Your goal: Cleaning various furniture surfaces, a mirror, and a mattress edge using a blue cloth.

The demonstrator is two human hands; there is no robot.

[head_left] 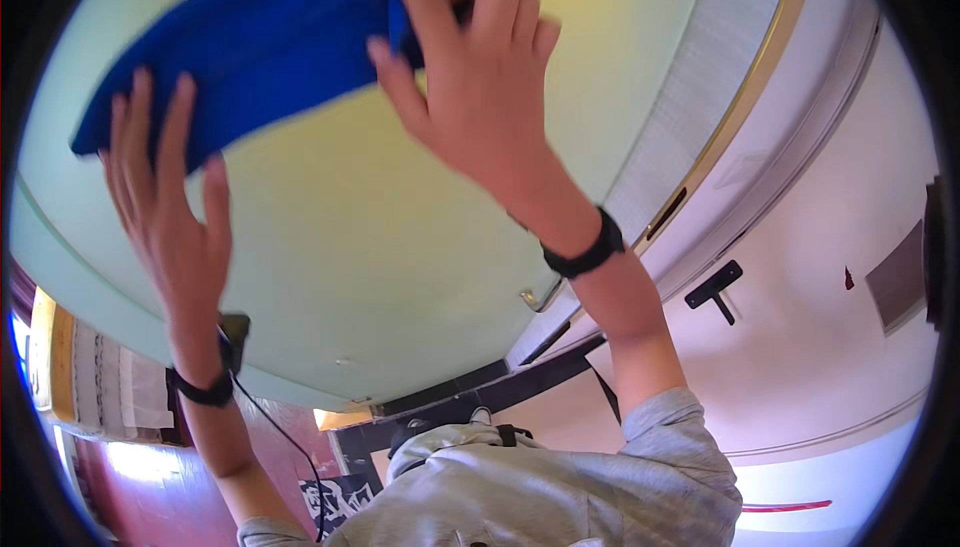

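A blue cloth (290, 42) is spread against a large pale green upright panel (380, 237), in the upper left of the view. My left hand (170, 197) lies with straight, parted fingers on the cloth's lower left part. At the cloth's right end is my right hand (480, 87), its index finger stretched up and its thumb out to the side. The other fingers of that hand curl over the cloth's dark bunched edge. Black bands circle both wrists, and a thin black cable (290, 437) hangs beside my left forearm.
A metal handle (541, 297) projects near the panel's right edge. Further right, a black lever handle (714, 292) sits on a pale pink surface (800, 347). A gold-coloured frame strip (765, 62) runs between them. Reddish flooring (150, 487) and a bed-like piece (105, 377) appear lower left.
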